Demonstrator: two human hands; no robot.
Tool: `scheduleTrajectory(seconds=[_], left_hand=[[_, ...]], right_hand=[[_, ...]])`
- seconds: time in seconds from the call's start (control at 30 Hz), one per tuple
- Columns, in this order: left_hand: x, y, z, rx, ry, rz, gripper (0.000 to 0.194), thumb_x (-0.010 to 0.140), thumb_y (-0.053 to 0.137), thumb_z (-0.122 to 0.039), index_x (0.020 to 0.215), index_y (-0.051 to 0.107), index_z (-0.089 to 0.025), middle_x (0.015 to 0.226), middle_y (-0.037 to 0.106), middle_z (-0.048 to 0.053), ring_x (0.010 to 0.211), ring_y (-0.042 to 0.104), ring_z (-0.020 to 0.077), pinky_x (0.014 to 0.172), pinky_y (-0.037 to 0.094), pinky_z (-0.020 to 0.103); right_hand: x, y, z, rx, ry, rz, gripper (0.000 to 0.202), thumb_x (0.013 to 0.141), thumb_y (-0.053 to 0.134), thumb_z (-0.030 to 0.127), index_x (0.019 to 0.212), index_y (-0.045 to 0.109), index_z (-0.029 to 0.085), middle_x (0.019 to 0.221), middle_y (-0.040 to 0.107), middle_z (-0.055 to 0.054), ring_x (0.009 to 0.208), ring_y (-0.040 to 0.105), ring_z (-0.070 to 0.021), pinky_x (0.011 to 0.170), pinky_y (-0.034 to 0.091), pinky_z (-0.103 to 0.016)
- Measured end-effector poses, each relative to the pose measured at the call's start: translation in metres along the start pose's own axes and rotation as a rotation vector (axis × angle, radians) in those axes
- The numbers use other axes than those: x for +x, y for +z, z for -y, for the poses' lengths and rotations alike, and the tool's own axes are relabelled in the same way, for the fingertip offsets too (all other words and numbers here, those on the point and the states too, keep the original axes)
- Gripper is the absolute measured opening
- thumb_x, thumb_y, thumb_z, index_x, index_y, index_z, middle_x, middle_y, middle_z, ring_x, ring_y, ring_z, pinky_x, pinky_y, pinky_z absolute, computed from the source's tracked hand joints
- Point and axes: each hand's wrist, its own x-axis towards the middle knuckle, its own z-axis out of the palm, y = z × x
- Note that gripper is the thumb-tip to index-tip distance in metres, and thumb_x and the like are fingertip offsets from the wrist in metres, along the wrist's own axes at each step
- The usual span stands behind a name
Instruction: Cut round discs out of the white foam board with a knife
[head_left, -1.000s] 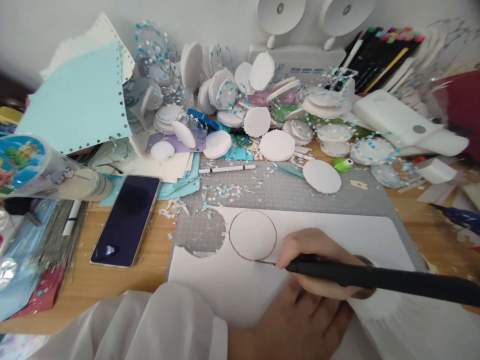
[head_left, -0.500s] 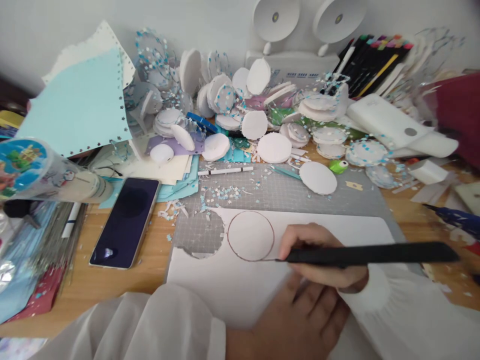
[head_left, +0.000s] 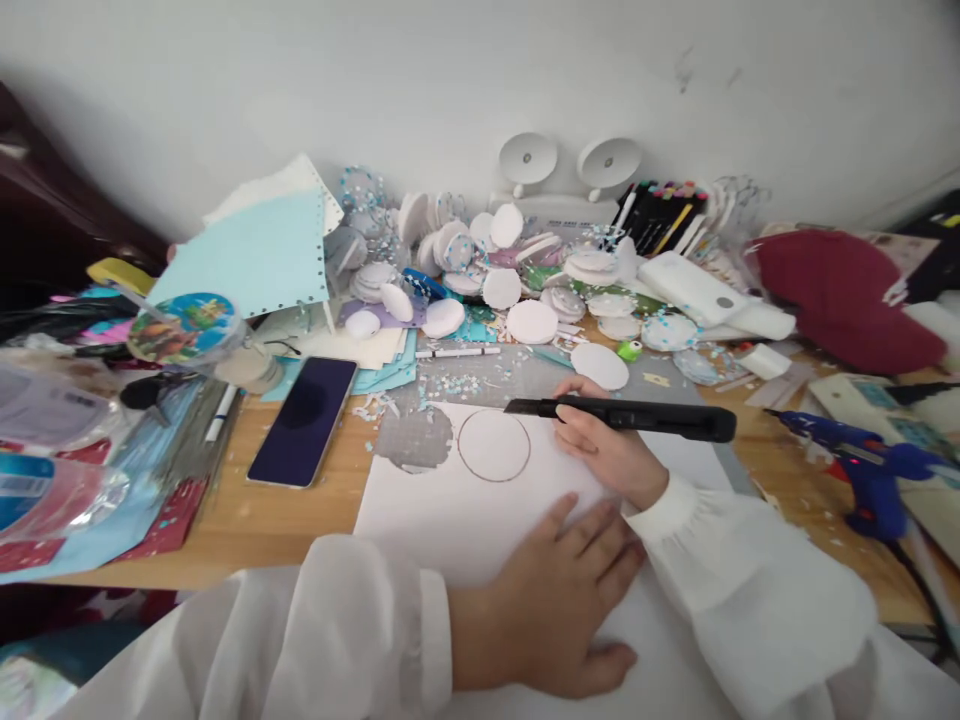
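Note:
My right hand [head_left: 600, 440] is closed around a black utility knife [head_left: 637, 415], its blade pointing left. The blade tip lies over the upper right edge of a circle [head_left: 493, 446] drawn in dark line on a white sheet [head_left: 412, 510]. I cannot tell whether the blade touches the sheet. Flat on the sheet below the circle lies my left hand [head_left: 555, 590], fingers spread. Left of the circle, a round piece is cut out of the sheet's edge, and the grey cutting mat [head_left: 412, 435] shows through.
White discs [head_left: 532, 321] and beaded rings crowd the back beneath a two-headed lamp [head_left: 529, 160]. A phone [head_left: 303, 422] and cup [head_left: 187, 330] stand left. On the right are a blue glue gun [head_left: 862, 460] and a dark red cap [head_left: 840, 295]. Small scraps [head_left: 450, 385] litter the mat.
The knife has moved from the circle's lower edge to its upper right edge. My left hand shows more fully, no longer partly behind my right. The view has drawn back.

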Motion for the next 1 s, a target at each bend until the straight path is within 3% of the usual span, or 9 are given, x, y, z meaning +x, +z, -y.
scheduleTrajectory(seconds=[0.13,0.23,0.33,0.43,0.53,0.67,0.77,0.9,1.0], left_hand=[[-0.014,-0.005,0.002,0.038,0.029,0.006,0.068,0.095,0.029,-0.051,0.145,0.028,-0.006,0.153,0.028,0.021,0.143,0.024,0.0308,0.116,0.012,0.046],[-0.017,-0.010,0.001,0.069,0.052,0.003,0.069,0.089,0.039,-0.050,0.141,0.033,-0.004,0.148,0.034,0.024,0.139,0.030,0.0355,0.113,0.020,0.050],[-0.006,-0.009,-0.005,0.088,0.031,-0.032,0.060,0.083,0.047,-0.046,0.128,0.046,-0.007,0.132,0.049,0.023,0.127,0.041,0.0417,0.103,0.030,0.059],[0.011,0.000,-0.013,0.079,-0.035,-0.108,0.039,0.086,0.044,-0.043,0.110,0.056,-0.014,0.107,0.059,0.013,0.105,0.053,0.0398,0.091,0.036,0.065],[0.023,0.009,-0.015,0.057,-0.074,-0.178,0.033,0.088,0.041,-0.038,0.105,0.056,-0.015,0.098,0.059,0.008,0.096,0.056,0.0354,0.091,0.035,0.066],[0.025,0.012,-0.011,0.036,-0.128,-0.184,0.047,0.089,0.039,-0.040,0.121,0.051,-0.008,0.122,0.055,0.017,0.119,0.048,0.0363,0.105,0.028,0.057],[0.026,0.013,-0.009,0.063,-0.149,-0.165,0.063,0.088,0.039,-0.043,0.137,0.038,-0.004,0.141,0.042,0.022,0.135,0.035,0.0374,0.110,0.021,0.053],[0.028,0.021,-0.007,0.120,-0.109,-0.171,0.060,0.089,0.037,-0.042,0.138,0.042,-0.006,0.141,0.046,0.021,0.133,0.039,0.0392,0.108,0.019,0.057],[0.029,0.025,-0.004,0.173,-0.095,-0.186,0.054,0.093,0.035,-0.041,0.136,0.047,-0.011,0.139,0.050,0.017,0.131,0.041,0.0377,0.107,0.020,0.058]], right_hand=[[-0.002,-0.001,0.010,-0.052,0.022,0.003,0.019,0.081,0.069,0.030,0.096,0.057,0.026,0.061,0.042,0.009,0.046,0.030,-0.0054,0.046,0.024,-0.022],[-0.003,-0.003,0.015,-0.064,0.067,0.033,0.026,0.074,0.075,0.028,0.095,0.061,0.023,0.068,0.049,0.006,0.052,0.037,-0.0058,0.047,0.027,-0.022],[0.000,-0.003,0.015,-0.026,0.123,0.081,0.026,0.075,0.073,0.033,0.095,0.062,0.021,0.054,0.037,0.010,0.046,0.027,-0.0053,0.045,0.026,-0.021],[0.006,-0.001,0.013,0.007,0.167,0.119,0.024,0.079,0.069,0.037,0.097,0.062,0.022,0.047,0.025,0.013,0.042,0.016,-0.0052,0.042,0.021,-0.021],[0.012,0.002,0.010,0.020,0.189,0.135,0.028,0.076,0.072,0.035,0.100,0.063,0.023,0.050,0.033,0.011,0.044,0.024,-0.0058,0.044,0.028,-0.021],[0.015,0.002,0.005,0.022,0.207,0.091,0.032,0.070,0.076,0.034,0.098,0.065,0.025,0.070,0.055,0.002,0.064,0.050,-0.0122,0.061,0.044,-0.026],[0.014,0.000,0.002,0.012,0.206,0.006,0.024,0.071,0.073,0.039,0.091,0.067,0.026,0.079,0.059,0.000,0.069,0.051,-0.0136,0.063,0.046,-0.027],[0.011,-0.001,0.005,-0.058,0.239,-0.054,0.014,0.069,0.073,0.038,0.073,0.068,0.025,0.066,0.056,0.001,0.058,0.047,-0.0121,0.049,0.038,-0.024],[0.010,0.003,0.011,-0.262,0.196,-0.013,0.009,0.068,0.071,0.031,0.066,0.069,0.023,0.061,0.059,0.001,0.056,0.049,-0.0121,0.050,0.040,-0.024]])
